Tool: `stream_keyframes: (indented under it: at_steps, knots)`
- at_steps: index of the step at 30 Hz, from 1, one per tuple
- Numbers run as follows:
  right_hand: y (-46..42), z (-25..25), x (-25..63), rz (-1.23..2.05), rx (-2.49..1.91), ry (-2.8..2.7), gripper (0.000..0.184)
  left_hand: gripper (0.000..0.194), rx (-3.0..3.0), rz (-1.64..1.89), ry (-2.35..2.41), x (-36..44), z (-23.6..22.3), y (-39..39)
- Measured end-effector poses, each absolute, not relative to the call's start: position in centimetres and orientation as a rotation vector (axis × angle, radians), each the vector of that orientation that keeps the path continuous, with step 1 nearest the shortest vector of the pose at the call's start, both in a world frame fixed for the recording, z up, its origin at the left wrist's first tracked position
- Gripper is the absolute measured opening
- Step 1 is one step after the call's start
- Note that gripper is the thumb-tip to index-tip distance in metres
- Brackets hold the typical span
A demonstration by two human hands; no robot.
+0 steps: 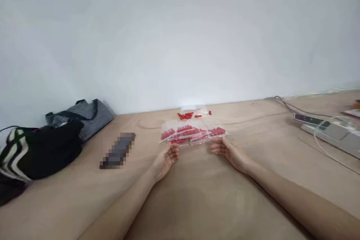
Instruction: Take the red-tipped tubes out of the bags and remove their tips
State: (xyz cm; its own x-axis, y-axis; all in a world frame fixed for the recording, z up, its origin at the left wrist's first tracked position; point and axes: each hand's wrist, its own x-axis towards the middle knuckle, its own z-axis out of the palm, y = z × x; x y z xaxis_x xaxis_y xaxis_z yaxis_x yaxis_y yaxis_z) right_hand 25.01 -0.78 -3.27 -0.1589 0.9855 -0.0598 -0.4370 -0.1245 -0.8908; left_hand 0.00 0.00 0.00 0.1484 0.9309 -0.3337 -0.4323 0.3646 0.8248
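Several clear plastic bags (pixel 192 132) with small red pieces inside lie overlapping on the wooden table. My left hand (pixel 167 158) is at their front left edge, fingers loosely bent and palm turned inward. At the front right corner is my right hand (pixel 227 150), its fingers stretched toward the bags. Both hands look open with nothing gripped, and their fingertips are touching or very close to the bag edges; I cannot tell which. Behind the bags lie loose red pieces (pixel 185 115) beside another clear bag (pixel 194 109). What exactly the red pieces are is too small to tell.
A dark, pixelated flat object (pixel 118 151) lies to the left. Beyond it are a striped bag (pixel 94 118) and a black cloth item with white stripes (pixel 50 150). On the right are a power strip (pixel 312 120) and cables (pixel 320 140). A white wall (pixel 180 37) stands behind the table.
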Motion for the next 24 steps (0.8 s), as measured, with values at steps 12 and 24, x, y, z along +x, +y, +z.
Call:
stream_keyframes:
  at_steps: [12,24]
  knots:
    - [-0.6,-3.0,25.6,1.619,-0.871,-0.946,0.023,0.013,0.733,1.043,0.937,-0.3,-0.2,0.2]
    - [-1.0,-2.5,25.3,1.569,-0.917,-0.988,0.030,0.009,0.797,1.041,0.887,-0.4,-0.5,0.2]
